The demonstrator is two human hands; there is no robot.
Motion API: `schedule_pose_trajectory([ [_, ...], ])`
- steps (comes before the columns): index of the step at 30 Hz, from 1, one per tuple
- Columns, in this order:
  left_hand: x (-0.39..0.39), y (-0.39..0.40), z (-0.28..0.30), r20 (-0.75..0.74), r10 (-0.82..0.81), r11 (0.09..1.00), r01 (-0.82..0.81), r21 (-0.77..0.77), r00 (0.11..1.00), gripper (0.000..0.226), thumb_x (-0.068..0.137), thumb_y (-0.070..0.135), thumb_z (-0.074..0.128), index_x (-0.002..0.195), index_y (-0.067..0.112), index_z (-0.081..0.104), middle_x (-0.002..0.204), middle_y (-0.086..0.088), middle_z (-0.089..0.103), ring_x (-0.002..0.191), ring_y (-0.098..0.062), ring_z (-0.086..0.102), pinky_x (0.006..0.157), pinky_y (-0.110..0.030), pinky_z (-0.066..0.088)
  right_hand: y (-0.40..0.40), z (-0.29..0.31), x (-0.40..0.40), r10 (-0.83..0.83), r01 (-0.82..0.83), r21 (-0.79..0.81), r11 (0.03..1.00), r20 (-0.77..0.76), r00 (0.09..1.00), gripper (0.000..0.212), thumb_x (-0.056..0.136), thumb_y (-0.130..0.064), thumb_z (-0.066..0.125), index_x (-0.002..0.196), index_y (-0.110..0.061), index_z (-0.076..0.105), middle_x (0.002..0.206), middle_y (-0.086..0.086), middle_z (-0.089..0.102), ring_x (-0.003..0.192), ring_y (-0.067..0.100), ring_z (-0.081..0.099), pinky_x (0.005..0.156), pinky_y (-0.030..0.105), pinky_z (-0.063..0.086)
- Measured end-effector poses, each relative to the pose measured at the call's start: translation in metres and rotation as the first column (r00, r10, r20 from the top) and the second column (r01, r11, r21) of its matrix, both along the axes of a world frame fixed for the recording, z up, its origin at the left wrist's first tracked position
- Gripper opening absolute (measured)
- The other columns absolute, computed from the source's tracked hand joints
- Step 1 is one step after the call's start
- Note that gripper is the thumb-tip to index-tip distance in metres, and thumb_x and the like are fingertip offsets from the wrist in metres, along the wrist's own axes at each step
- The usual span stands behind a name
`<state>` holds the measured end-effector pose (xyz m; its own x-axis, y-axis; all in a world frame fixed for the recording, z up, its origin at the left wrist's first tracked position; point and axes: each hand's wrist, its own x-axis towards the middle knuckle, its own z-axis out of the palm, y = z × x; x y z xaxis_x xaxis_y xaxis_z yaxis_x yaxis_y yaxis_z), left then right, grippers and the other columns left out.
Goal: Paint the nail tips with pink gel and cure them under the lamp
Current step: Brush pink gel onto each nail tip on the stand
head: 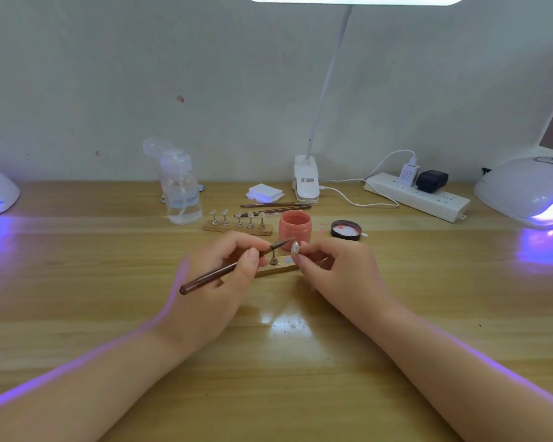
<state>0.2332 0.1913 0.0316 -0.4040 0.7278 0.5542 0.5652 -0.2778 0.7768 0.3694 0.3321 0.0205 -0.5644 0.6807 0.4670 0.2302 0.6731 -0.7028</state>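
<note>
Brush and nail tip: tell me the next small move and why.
Probably stroke the brush, held in the left hand, across the nail tip pinched by the right hand. The bristles already point at the tip, which looks unpainted, and the pink gel jar stands open.

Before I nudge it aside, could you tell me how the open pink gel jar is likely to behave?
The pink gel jar looks squat and wide, so it should probably slide rather than tip. Its lid lies off beside it, so a hard push might slop gel. It seems small and likely light.
</note>
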Motion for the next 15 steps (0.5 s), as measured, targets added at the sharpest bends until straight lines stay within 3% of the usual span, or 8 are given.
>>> schedule_pose_trajectory([
  [4, 0.0013, -0.0009, 0.0, -0.046, -0.013, 1.0, 0.014, 0.011, 0.999, 0.02, 0.087, 0.038, 0.05, 0.097, 0.034, 0.066, 0.091, 0.012, 0.073, 0.089, -0.008, 0.07, 0.078, -0.022, 0.055, 0.0009, -0.0003, 0.0002, 0.007, -0.007, -0.008, 1.0, -0.028, 1.0, 0.007, 0.084, -0.018, 0.073, 0.08, -0.024, 0.075, 0.057, -0.03, 0.059, 0.056, -0.005, 0.058, 0.058, 0.009, 0.041],
  [9, 0.0023, 0.0009, -0.0024, -0.044, -0.001, 1.0, 0.0, -0.017, 0.999, 0.019, 0.089, 0.022, 0.053, 0.098, 0.031, 0.068, 0.09, 0.014, 0.073, 0.091, -0.007, 0.07, 0.081, -0.026, 0.055, 0.0013, -0.0009, 0.0003, 0.011, -0.013, -0.035, 0.999, -0.047, 0.999, 0.01, 0.085, -0.017, 0.072, 0.08, -0.026, 0.073, 0.06, -0.018, 0.063, 0.049, 0.004, 0.059, 0.053, 0.01, 0.041],
  [15, 0.0017, -0.0038, -0.0004, -0.033, -0.012, 0.999, 0.013, 0.043, 0.999, 0.022, 0.085, 0.034, 0.048, 0.089, 0.023, 0.067, 0.084, 0.007, 0.072, 0.08, -0.007, 0.069, 0.071, -0.017, 0.052, 0.0002, -0.0016, -0.0008, 0.014, -0.014, -0.006, 1.0, -0.053, 0.999, 0.008, 0.087, -0.021, 0.07, 0.08, -0.022, 0.072, 0.059, -0.017, 0.06, 0.045, 0.009, 0.059, 0.052, 0.01, 0.04],
])
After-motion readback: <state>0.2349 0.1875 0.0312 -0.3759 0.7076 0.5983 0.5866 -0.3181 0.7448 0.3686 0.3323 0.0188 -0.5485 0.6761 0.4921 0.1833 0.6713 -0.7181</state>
